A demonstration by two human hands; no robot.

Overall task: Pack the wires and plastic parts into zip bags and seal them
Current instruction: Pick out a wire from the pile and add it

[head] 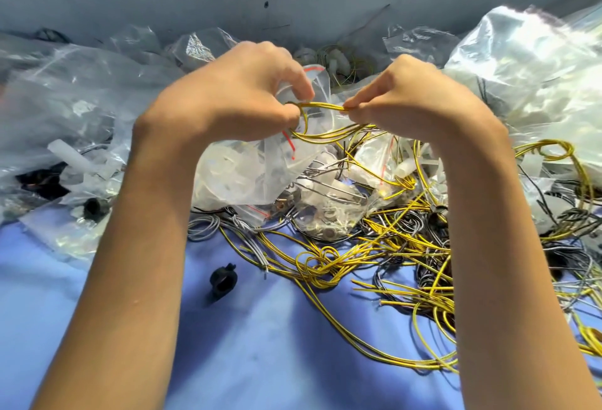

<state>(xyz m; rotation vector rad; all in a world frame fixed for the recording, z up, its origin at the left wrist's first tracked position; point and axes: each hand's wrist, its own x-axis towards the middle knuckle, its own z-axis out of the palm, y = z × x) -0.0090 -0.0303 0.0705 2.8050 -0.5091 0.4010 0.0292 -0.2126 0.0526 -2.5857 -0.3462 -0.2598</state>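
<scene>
Both hands are raised over the pile, each pinching one end of a looped bundle of yellow-green wires (322, 106). My left hand (234, 93) grips the bundle's left end together with a clear zip bag with a red seal strip (280, 152) that hangs beneath it. My right hand (410, 97) pinches the right end between thumb and fingers. White plastic parts show inside the hanging bag. What the left fingers hold inside the bag mouth is hidden.
Loose yellow, grey and black wires (400, 246) tangle over the blue table cover (277, 344) at centre right. A black plastic clip (223, 279) lies alone. Filled and empty zip bags (527, 67) pile along the back and left, against a grey wall.
</scene>
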